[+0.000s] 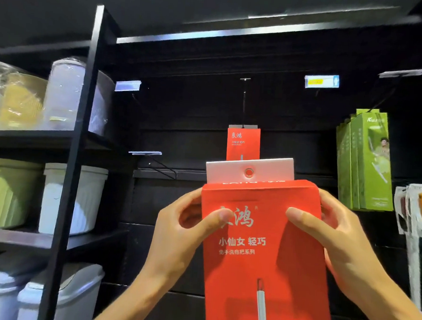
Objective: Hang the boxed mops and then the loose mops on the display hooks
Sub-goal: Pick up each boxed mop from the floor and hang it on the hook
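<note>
Both hands grip one red mop box [261, 248] upright before the black display wall: left hand [176, 234] and right hand [342, 240], thumbs pressed on its front. Print reads "小仙女 轻巧". An identical hung box [243, 144] sits behind; green boxes [366, 160] marked "KULI" hang right.

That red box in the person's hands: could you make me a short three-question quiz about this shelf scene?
1. True or false: both hands grip the red box.
2. What hangs on the hook behind it? A) a red box B) a bucket C) nothing
3. Fill in: the boxes hanging at the right are ____.

Key: 1 true: left hand, right hand. 2 A, the hung box. 3 green.
</note>
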